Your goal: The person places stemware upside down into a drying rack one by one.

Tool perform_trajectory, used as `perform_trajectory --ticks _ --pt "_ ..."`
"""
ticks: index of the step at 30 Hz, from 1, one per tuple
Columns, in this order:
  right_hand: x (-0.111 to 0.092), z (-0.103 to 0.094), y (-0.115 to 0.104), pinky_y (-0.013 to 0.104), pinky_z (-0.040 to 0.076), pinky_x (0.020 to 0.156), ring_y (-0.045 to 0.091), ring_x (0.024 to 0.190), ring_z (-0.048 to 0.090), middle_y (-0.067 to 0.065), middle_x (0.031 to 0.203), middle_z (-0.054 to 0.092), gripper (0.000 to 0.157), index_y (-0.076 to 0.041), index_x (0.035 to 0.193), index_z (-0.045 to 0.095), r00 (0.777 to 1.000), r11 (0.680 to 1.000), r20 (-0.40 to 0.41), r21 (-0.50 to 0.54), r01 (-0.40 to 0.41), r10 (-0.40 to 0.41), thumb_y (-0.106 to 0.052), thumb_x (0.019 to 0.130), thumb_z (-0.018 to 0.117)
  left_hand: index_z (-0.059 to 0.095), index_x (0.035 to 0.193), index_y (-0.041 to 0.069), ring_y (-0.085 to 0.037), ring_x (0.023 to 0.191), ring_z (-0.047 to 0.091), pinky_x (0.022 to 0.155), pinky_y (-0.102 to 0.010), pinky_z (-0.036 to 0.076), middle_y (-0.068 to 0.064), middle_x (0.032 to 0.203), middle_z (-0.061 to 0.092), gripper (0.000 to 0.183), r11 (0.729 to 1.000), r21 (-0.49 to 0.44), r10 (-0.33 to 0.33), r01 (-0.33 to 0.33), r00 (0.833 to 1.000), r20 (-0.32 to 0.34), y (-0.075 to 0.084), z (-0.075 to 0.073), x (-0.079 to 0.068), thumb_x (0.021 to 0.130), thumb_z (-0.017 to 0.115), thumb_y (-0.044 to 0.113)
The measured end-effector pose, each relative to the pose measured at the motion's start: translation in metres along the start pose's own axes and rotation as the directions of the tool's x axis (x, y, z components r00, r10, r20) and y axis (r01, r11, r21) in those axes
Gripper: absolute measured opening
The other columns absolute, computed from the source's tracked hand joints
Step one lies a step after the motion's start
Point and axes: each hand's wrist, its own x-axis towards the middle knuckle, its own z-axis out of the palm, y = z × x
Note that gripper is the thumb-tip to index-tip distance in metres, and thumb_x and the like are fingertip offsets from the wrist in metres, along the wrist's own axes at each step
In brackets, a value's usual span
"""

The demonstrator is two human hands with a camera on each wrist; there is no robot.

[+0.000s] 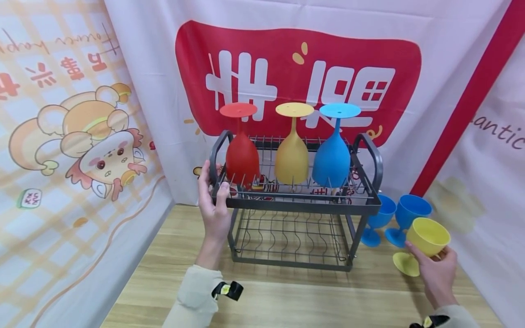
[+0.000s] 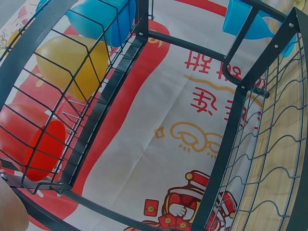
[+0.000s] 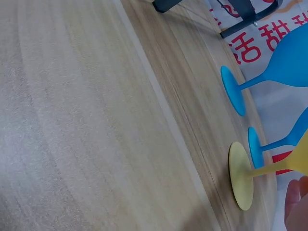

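Observation:
My left hand [image 1: 215, 216] grips the left end of a dark two-tier dish rack [image 1: 303, 207], thumb in front and fingers by the side handle. Upside down on its top tier stand a red goblet [image 1: 243, 157], a yellow goblet [image 1: 292, 159] and a blue goblet [image 1: 331, 161]. At the right, my right hand [image 1: 439, 273] holds another yellow goblet [image 1: 428, 237] by its bowl, rim up. In the right wrist view this goblet's round foot [image 3: 240, 175] is at the tabletop, and the fingers [image 3: 292, 204] show at the edge.
Two upright blue goblets [image 1: 412, 212] stand right of the rack, just behind the held one. The rack's lower tier [image 1: 287, 237] has wavy wires. Printed cloth [image 1: 143, 91] hangs behind and at both sides of the wooden table [image 1: 287, 296].

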Motion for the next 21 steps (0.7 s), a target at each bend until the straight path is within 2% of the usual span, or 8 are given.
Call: perform_trajectory --ticks 2,4,7,12,15,21 --pt "-0.003 0.000 -0.001 0.002 0.048 0.079 0.002 0.111 0.049 -0.022 0.123 0.042 0.110 -0.026 0.164 0.020 1.000 1.000 -0.003 0.022 0.016 -0.016 -0.045 0.082 0.090 0.036 0.165 0.020 -0.022 0.150 0.046 0.116 -0.028 0.050 -0.001 0.159 0.052 0.062 1.000 -0.006 -0.001 0.001 1.000 -0.002 0.000 0.000 0.000 0.105 0.051 0.010" --pt "-0.006 -0.001 -0.002 0.000 0.045 0.073 -0.001 0.106 0.047 -0.022 0.122 0.043 0.108 -0.026 0.163 0.020 1.000 0.999 -0.004 0.024 0.031 -0.031 -0.044 0.083 0.090 0.036 0.165 0.020 -0.022 0.150 0.046 0.115 -0.027 0.051 -0.002 0.158 0.051 0.062 1.000 -0.014 -0.002 0.002 1.000 0.002 0.001 -0.001 0.000 0.105 0.051 0.009" --pt "-0.012 -0.004 -0.003 0.000 0.045 0.076 -0.002 0.107 0.048 -0.021 0.128 0.046 0.106 -0.026 0.164 0.021 0.999 0.999 -0.002 0.006 0.048 -0.048 -0.043 0.085 0.089 0.035 0.165 0.020 -0.022 0.149 0.046 0.116 -0.032 0.051 -0.001 0.158 0.051 0.062 1.000 -0.018 -0.007 0.007 1.000 0.006 0.001 -0.001 0.000 0.105 0.050 0.009" --pt "-0.025 -0.009 -0.006 -0.001 0.043 0.086 -0.001 0.120 0.047 -0.020 0.140 0.045 0.104 -0.029 0.164 0.020 0.997 0.998 0.030 -0.005 0.065 -0.065 -0.040 0.086 0.088 0.036 0.164 0.022 -0.020 0.149 0.046 0.116 -0.037 0.051 0.001 0.158 0.052 0.061 1.000 -0.002 -0.011 0.011 1.000 0.007 0.001 0.000 0.000 0.106 0.051 0.011" --pt "-0.034 -0.013 -0.009 -0.002 0.043 0.086 -0.001 0.122 0.047 -0.024 0.133 0.045 0.103 -0.029 0.164 0.020 0.995 0.997 0.054 0.014 0.079 -0.080 -0.036 0.087 0.089 0.036 0.164 0.022 -0.020 0.149 0.046 0.115 -0.033 0.051 0.002 0.158 0.052 0.061 1.000 0.001 -0.012 0.012 1.000 0.006 0.001 0.000 0.000 0.106 0.051 0.011" --pt "-0.056 -0.016 -0.013 -0.001 0.048 0.079 -0.008 0.108 0.054 -0.022 0.125 0.051 0.090 -0.028 0.156 0.031 0.980 0.983 0.095 0.073 0.169 -0.176 -0.020 0.088 0.089 0.036 0.164 0.022 -0.022 0.149 0.046 0.113 -0.031 0.051 0.002 0.158 0.053 0.061 1.000 0.005 -0.010 0.010 1.000 0.004 0.001 0.000 0.000 0.106 0.051 0.011"
